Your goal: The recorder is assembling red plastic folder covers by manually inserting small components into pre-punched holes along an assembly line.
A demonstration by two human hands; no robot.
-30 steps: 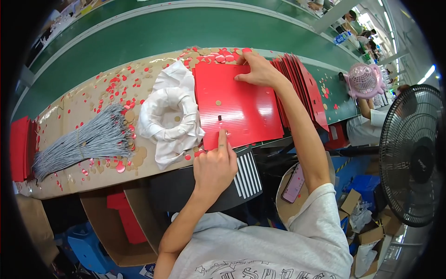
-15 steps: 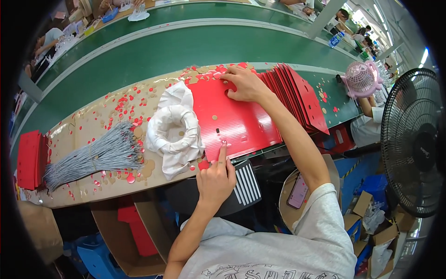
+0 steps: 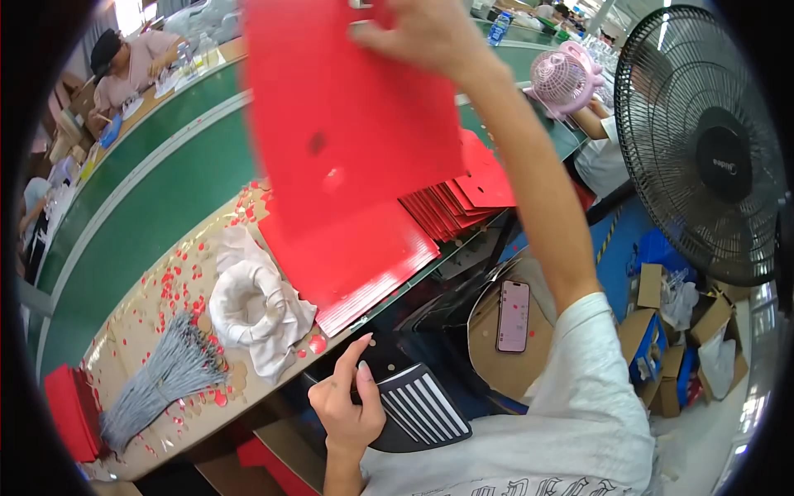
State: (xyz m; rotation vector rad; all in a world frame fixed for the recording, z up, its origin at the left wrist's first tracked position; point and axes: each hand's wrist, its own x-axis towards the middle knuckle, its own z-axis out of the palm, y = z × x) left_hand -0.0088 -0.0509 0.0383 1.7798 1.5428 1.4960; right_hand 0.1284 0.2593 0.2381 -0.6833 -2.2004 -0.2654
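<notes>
A glossy red sheet (image 3: 356, 124) with small punched holes is raised over the table, blurred by motion. My right hand (image 3: 430, 37) grips it near its far edge, the fingers partly behind the upper picture edge. Beneath it lies a stack of similar red sheets (image 3: 331, 277), its near edge at the table front. My left hand (image 3: 347, 405) is off the table's front edge, holding nothing, index finger and thumb apart. A bunched white cloth ring (image 3: 248, 302) sits left of the stack.
Fanned red sheets (image 3: 455, 198) stand right of the stack. A bundle of grey cords (image 3: 165, 384) and red pieces (image 3: 70, 413) lie left, among scattered red and tan discs. A black fan (image 3: 703, 149) stands at right; a phone (image 3: 513, 318) rests on cardboard below.
My right hand has lifted a red sheet up and away from the stack. My left hand has come off the sheets, back toward my body. The head view has turned.
</notes>
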